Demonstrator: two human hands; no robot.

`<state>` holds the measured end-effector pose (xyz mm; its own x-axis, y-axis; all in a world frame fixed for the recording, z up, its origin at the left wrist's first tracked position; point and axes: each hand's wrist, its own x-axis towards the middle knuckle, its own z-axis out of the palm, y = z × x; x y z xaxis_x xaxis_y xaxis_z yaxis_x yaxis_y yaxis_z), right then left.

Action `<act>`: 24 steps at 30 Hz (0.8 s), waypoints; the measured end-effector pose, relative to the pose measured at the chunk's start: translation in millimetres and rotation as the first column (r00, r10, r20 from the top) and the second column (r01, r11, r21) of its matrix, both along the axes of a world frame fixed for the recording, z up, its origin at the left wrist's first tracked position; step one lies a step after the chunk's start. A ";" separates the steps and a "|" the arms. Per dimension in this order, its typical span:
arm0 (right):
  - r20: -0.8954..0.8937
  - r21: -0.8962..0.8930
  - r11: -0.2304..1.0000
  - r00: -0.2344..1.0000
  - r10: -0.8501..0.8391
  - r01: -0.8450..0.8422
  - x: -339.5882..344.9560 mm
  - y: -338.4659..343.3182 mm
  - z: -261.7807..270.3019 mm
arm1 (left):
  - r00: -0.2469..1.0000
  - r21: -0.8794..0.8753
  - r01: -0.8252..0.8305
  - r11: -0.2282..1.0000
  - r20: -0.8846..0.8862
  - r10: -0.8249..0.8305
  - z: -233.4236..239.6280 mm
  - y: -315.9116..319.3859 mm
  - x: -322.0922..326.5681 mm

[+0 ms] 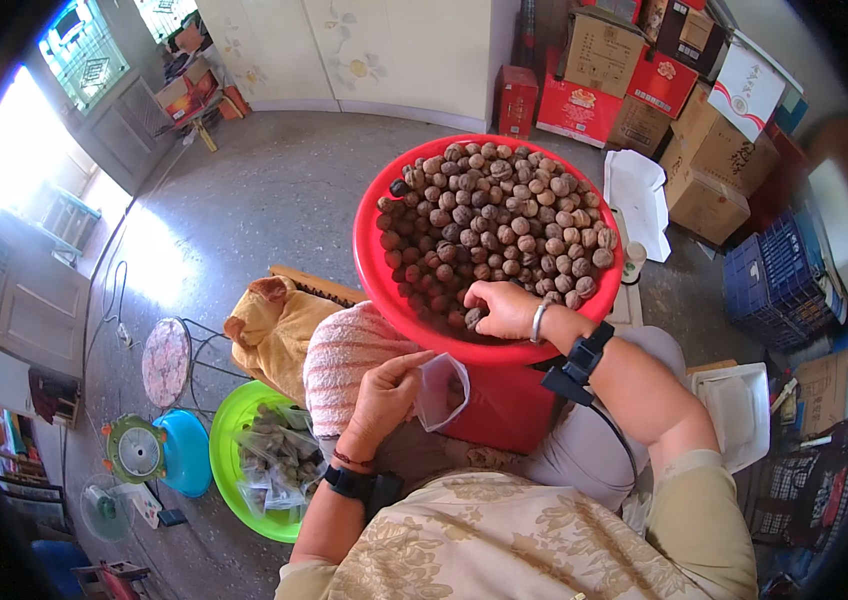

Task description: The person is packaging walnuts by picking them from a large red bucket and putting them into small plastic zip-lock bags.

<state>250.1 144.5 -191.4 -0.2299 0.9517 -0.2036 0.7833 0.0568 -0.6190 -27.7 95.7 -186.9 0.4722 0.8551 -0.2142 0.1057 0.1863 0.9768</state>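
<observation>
A large red plastic basin [375,277] full of walnuts [503,217] stands before me. My right hand [503,309] reaches over its near rim, with the fingertips around a walnut [475,319]. Just outside the near rim, my left hand [390,394] pinches the edge of a small clear plastic bag [441,390], whose mouth faces up. Something brownish shows through the bag's side. Under the basin is a red support [503,409]. A striped towel [349,367] covers my left knee.
At the lower left, a green basin [225,450] holds filled plastic bags [281,457], beside a blue basin [188,454] and a round stool [167,362]. Stacked cartons [720,150], a blue crate [776,281] and a white foam tray [731,412] stand to the right.
</observation>
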 end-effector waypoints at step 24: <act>-0.554 0.026 0.998 0.832 -0.031 0.055 -13.0 -15.2 48.8 | 0.999 0.021 -0.033 0.999 -0.007 0.033 0.7 -0.5 2.9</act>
<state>237.1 129.3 -142.6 -0.2517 0.9677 -0.0172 0.3126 0.0645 -0.9477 -24.8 95.2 -186.2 0.4421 0.8744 -0.1998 0.1075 0.1695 0.9797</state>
